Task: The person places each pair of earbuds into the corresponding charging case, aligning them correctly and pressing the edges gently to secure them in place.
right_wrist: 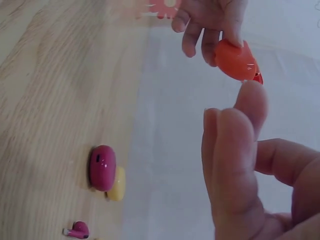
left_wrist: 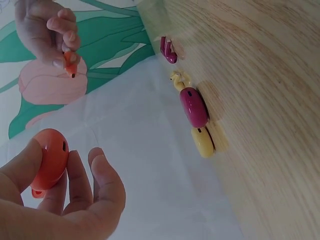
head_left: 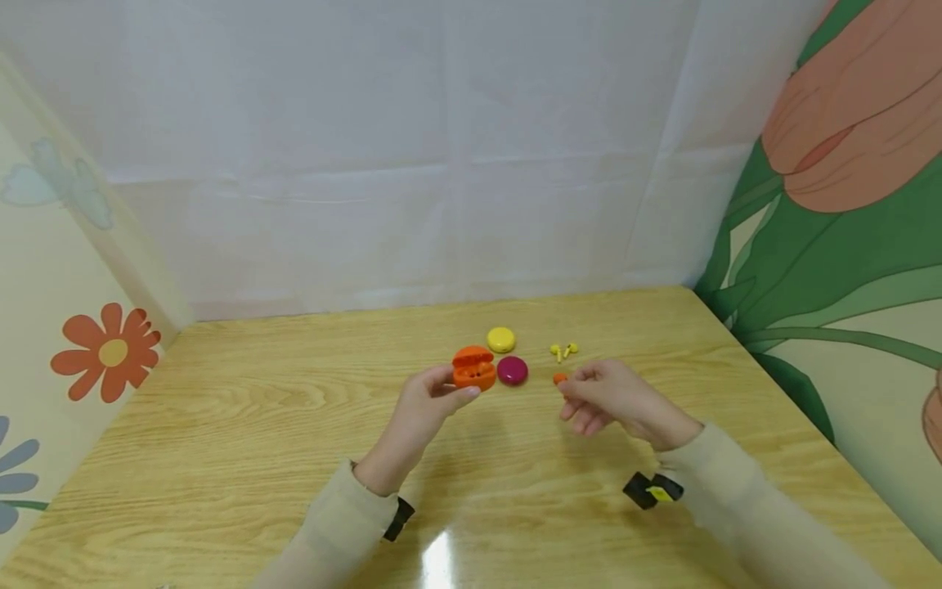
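My left hand (head_left: 412, 413) holds an orange earbud charging case (head_left: 474, 376) above the table, thumb in front and fingers behind. The lid stands raised, showing the case's inside. To its right, my right hand (head_left: 618, 397) pinches an orange earbud (left_wrist: 71, 66) between thumb and fingertips, apart from the case. In the right wrist view the fingers hide that earbud, while the orange case (right_wrist: 234, 61) shows beyond them.
Right of the orange case lies a closed magenta case (head_left: 513, 370), with a closed yellow case (head_left: 501, 339) behind it. Two yellow earbuds (head_left: 572, 348) lie farther right. Magenta earbuds (left_wrist: 171, 56) rest near them, hidden in the head view. A white cloth (head_left: 368, 237) backs the wooden table.
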`<act>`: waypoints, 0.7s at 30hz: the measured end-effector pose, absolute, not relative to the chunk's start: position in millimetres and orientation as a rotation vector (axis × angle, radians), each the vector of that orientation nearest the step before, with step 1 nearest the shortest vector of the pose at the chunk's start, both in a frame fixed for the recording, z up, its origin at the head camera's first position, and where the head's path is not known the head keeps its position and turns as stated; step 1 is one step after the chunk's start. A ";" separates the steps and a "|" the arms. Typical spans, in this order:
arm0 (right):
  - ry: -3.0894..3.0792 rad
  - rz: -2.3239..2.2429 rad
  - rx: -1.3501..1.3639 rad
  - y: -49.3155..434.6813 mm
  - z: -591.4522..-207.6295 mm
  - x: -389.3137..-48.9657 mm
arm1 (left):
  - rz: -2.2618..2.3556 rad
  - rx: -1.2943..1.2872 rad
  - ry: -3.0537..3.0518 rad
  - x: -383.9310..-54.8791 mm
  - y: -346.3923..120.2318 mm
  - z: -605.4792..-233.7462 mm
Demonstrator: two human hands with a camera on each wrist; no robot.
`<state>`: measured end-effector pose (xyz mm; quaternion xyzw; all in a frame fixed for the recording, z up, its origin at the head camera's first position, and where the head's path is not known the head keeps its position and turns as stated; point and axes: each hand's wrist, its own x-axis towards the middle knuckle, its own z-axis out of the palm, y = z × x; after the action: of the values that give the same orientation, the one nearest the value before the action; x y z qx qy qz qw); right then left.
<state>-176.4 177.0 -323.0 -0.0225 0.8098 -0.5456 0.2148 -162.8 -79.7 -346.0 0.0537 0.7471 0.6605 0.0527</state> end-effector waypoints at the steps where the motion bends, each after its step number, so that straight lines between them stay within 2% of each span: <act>1: 2.243 -1.518 -0.069 176.3 -322.1 -176.0 | 2.010 0.164 2.272 -162.7 -79.5 -346.2; 21: 2.225 -1.572 -0.150 158.7 -308.5 -166.3 | 1.994 0.152 2.259 -161.5 -78.1 -347.1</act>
<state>-166.3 158.7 -308.5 -0.0537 0.7982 -0.5640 0.2049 -161.5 -78.1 -347.1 0.0502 0.7472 0.6598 0.0622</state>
